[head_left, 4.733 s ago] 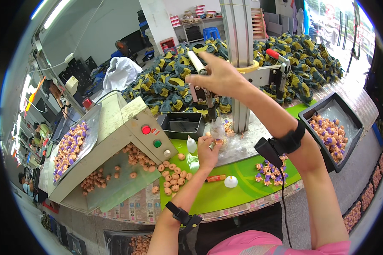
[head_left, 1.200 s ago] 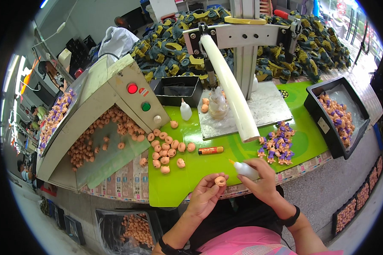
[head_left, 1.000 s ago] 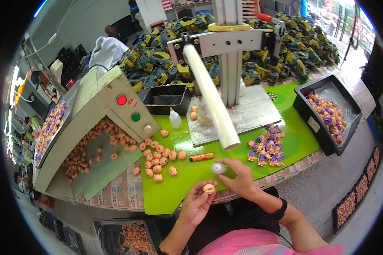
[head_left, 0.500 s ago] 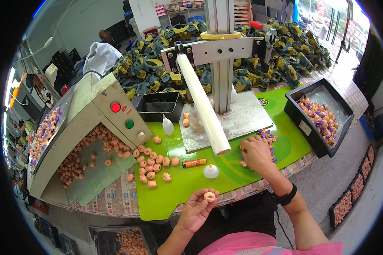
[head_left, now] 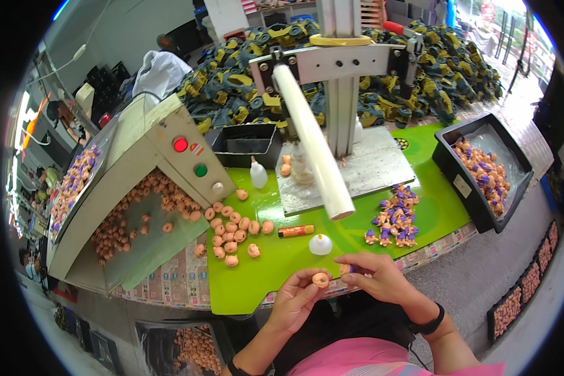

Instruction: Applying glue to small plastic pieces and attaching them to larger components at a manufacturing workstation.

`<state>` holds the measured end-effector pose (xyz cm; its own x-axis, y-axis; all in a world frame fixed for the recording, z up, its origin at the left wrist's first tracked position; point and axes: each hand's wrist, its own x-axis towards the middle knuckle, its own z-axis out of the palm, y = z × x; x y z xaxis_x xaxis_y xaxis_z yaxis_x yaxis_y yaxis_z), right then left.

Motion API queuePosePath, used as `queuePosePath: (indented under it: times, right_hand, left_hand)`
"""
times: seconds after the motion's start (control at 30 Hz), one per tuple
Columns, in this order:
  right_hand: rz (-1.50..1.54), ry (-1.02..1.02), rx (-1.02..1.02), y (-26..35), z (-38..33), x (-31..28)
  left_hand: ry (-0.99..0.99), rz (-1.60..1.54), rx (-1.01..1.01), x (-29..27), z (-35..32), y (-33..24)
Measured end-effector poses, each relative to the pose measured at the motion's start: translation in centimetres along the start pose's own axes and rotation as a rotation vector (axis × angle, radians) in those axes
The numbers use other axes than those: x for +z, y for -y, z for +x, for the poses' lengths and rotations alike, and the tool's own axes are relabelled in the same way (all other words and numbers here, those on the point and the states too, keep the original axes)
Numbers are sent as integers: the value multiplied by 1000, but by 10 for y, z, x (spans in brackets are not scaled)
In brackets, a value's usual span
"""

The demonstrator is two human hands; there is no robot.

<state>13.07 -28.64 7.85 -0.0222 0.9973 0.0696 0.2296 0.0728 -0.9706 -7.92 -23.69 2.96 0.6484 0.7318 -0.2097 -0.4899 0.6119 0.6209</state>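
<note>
— What is held at the fingertips?

— A small orange ring-shaped piece [head_left: 320, 279] is pinched by the left hand [head_left: 296, 301], just over the near edge of the green table [head_left: 263, 282]. A small purple part [head_left: 351, 269] seems to be gripped in the curled fingers of the right hand [head_left: 373, 276]; it is mostly hidden.

— Which step is judged to be in hand?

— The joining of the two parts, it seems. Careful alignment is called for next.

— And around them?

— A white dome-shaped cap [head_left: 320, 244], an orange tube [head_left: 296, 231], a pile of purple-and-orange pieces [head_left: 396, 218] and loose orange pieces [head_left: 235, 232] are seen beyond.
</note>
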Motion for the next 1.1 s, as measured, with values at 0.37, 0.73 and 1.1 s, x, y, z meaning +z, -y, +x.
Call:
queuePosePath:
  times: [0.37,0.73,1.1]
  right_hand:
    - [1,66,176,0,-16,19]
    - [-230,5,83,-4,-20,19]
    - [-232,-48,21,-12,-19,22]
  left_hand:
    - [38,258,85,4,-2,5]
    - [1,295,80,2,0,15]
    - [20,189,-35,0,1,17]
